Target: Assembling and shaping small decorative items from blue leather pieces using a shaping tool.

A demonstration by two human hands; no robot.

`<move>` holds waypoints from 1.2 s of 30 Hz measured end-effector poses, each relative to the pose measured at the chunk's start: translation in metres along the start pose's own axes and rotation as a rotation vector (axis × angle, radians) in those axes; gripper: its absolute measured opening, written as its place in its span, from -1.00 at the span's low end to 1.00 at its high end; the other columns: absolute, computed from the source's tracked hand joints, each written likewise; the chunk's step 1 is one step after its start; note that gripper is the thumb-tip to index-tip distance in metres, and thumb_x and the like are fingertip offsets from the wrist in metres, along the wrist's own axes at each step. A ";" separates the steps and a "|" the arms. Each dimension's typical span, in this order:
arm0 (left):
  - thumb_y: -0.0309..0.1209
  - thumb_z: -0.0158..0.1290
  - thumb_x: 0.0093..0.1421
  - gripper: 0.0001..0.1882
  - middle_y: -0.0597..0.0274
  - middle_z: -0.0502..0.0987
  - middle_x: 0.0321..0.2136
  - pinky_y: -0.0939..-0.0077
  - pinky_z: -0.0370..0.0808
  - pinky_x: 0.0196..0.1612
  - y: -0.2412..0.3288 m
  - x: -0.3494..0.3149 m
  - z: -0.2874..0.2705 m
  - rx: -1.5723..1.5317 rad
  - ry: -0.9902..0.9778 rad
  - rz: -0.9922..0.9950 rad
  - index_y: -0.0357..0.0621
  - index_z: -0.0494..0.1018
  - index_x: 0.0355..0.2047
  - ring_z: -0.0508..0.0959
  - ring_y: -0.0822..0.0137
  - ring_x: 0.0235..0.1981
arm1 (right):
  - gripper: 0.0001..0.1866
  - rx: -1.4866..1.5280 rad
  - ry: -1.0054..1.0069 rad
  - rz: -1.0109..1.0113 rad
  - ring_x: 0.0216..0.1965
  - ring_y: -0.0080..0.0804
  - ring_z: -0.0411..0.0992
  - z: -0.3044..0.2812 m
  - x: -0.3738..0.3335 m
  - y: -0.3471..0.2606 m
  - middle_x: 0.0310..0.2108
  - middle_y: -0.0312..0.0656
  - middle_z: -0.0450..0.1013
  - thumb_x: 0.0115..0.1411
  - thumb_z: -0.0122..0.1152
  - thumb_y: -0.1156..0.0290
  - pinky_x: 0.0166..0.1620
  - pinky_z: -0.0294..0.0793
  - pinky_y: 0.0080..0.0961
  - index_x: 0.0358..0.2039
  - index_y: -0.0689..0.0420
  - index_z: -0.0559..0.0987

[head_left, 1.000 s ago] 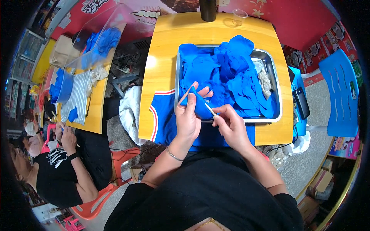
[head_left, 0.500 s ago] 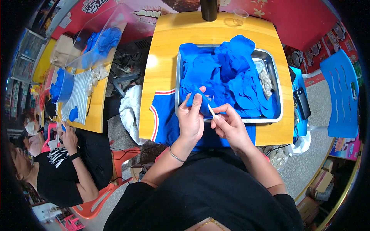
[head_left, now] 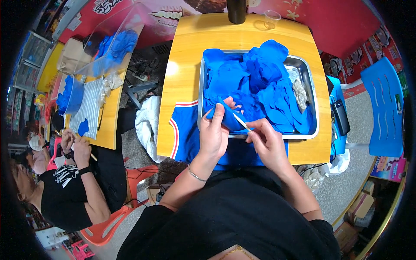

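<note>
My left hand (head_left: 213, 132) pinches a blue fabric piece (head_left: 229, 121) between thumb and fingers, its edge curled over the fingers. My right hand (head_left: 269, 145), fingertips pressed together, grips the near end of a slim white stick-like thing (head_left: 241, 121) lying along that piece; its exact kind is unclear. Both hands are above the near edge of a metal tray (head_left: 315, 117). Inside the tray is a heap of thin blue fabric pieces (head_left: 227, 76), rounded where their edges show. A wrapped beige bundle (head_left: 299, 94) rests at the tray's right side.
Under the tray's near side lies a blue garment (head_left: 186, 123) with red-white trim. A dark cylinder (head_left: 236, 12) and a clear cup (head_left: 272, 19) stand at the table's far edge. Another person works at left beside a clear bin (head_left: 117, 50). A blue chair (head_left: 381, 104) stands right.
My right hand has shifted slightly right and down, drawing the near end of the white thing outward. My left hand stays nearly in place. The other person's hands have come together.
</note>
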State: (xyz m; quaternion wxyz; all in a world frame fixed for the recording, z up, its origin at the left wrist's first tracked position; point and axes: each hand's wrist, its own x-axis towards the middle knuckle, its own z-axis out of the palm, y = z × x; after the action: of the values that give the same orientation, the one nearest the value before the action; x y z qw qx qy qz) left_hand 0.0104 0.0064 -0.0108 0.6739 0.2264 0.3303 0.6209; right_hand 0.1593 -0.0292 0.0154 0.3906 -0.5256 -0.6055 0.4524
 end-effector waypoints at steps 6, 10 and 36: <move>0.00 -0.31 0.30 -0.38 -0.07 0.47 -0.18 0.14 0.42 0.01 0.008 -0.005 0.004 0.044 -0.161 -0.048 -0.31 0.17 0.11 0.50 0.06 -0.11 | -0.85 -0.020 -0.148 0.006 -0.43 -0.46 0.52 -0.020 0.008 -0.004 -0.47 -0.11 0.50 0.13 0.09 0.59 -0.38 0.45 -0.57 -0.25 0.22 0.47; 0.03 -0.33 0.29 -0.34 -0.10 0.45 -0.13 0.13 0.40 0.04 0.005 -0.004 0.004 0.083 -0.130 0.021 -0.30 0.09 0.16 0.48 0.07 -0.08 | -0.85 -0.064 -0.074 -0.061 -0.43 -0.45 0.52 -0.011 0.004 -0.007 -0.48 -0.11 0.49 0.14 0.07 0.60 -0.39 0.46 -0.56 -0.24 0.23 0.46; -0.21 -0.15 0.30 -0.58 -0.02 0.45 -0.08 0.18 0.37 0.08 -0.001 0.001 -0.004 -0.269 0.033 -0.077 -0.20 0.23 0.07 0.45 0.15 -0.01 | -0.84 -0.286 -0.071 0.002 -0.49 -0.23 0.50 -0.030 0.007 -0.013 -0.58 -0.10 0.46 0.14 0.07 0.53 -0.43 0.43 -0.38 -0.23 0.12 0.43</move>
State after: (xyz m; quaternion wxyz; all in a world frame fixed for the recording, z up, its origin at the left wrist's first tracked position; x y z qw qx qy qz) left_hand 0.0080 0.0067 -0.0139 0.7161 0.1111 0.2636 0.6367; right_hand 0.1834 -0.0186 0.0364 0.2895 -0.5602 -0.6767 0.3800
